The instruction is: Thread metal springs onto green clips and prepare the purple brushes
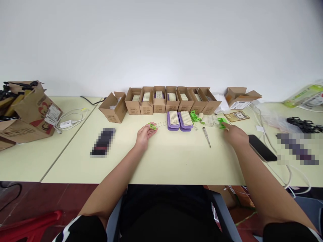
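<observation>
My left hand (144,136) is closed on a small green plastic part (152,126), held by the fingertips just above the table. Next to it lies a thin wire coil spring (162,124). My right hand (236,136) has its fingers at a bright green plastic piece (222,123) and appears to grip it; its fingertips are partly hidden. Between the hands stand two purple-based blocks with rows of cream pegs (173,118) (186,119). Right of them are a green bracket (194,116), a second spring (195,126), a clear plastic piece (213,121) and a screwdriver (207,137).
Several small open cardboard boxes (159,109) line the wall. A larger box (37,114) of black items stands far left. Rightward are a phone (262,148), white cables (287,174), black loops (302,124), a brown card (237,116) and a bottle (304,95).
</observation>
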`<state>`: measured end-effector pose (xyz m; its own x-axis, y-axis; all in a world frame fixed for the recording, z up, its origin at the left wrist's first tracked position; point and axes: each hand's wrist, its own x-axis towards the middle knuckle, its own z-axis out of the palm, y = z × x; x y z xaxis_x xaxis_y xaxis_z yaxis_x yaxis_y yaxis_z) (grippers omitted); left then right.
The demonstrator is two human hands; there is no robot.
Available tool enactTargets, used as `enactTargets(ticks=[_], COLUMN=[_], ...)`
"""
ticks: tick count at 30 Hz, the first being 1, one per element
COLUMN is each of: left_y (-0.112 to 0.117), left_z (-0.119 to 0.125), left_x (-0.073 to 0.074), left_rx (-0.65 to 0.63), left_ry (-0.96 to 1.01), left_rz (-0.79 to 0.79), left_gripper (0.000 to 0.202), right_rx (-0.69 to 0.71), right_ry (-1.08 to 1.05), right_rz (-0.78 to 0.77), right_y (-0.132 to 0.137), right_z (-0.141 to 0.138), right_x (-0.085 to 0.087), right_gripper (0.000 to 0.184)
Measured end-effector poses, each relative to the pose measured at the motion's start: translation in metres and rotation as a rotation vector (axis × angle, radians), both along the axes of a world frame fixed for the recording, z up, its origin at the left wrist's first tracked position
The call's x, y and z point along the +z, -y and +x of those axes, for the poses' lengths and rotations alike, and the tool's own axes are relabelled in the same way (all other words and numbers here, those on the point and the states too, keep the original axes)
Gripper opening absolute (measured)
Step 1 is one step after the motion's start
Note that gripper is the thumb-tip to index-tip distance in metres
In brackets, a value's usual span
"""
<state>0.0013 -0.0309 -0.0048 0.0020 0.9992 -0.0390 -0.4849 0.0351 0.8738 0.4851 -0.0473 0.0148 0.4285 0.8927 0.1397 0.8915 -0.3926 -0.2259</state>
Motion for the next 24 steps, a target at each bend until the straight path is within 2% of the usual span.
enactTargets(ticks=[4,7,10,13,16,19,21,24], left_y=[0.0,0.001,0.004,0.009,0.013,0.013,0.013,0.012], left_z=[0.0,0.002,0.003,0.003,0.003,0.005,0.006,0.008], left_x=[-0.001,-0.003,-0.002,0.001,0.004,0.007,0.008,0.009], left_rx=[-0.045,-0.217,-0.417,-0.534,-0.566,-0.544,-0.514,-0.476], left_ry=[-0.001,-0.002,-0.015,-0.052,-0.066,-0.05,-0.036,-0.018], left_rz=[-0.026,-0.045,-0.066,-0.058,-0.037,-0.041,-0.066,-0.11], left_gripper=[0.038,0.044,0.051,0.054,0.052,0.047,0.042,0.037], right_rx=[-0.095,-0.045,-0.046,-0.069,-0.031,0.041,0.114,0.25], right_ry=[-0.045,-0.179,-0.207,-0.219,-0.319,-0.45,-0.657,-1.083], right_rz=[0.16,-0.002,-0.191,-0.234,-0.242,-0.257,-0.221,-0.077], right_y=[0.019,0.026,0.015,-0.001,-0.008,0.004,0.019,0.039], right_z=[-0.036,-0.067,-0.088,-0.095,-0.092,-0.088,-0.091,-0.11], right_x=[-0.008,-0.013,-0.012,-0.008,-0.006,-0.007,-0.005,0.008], right_gripper=[0.059,0.063,0.07,0.055,0.035,0.032,0.035,0.042])
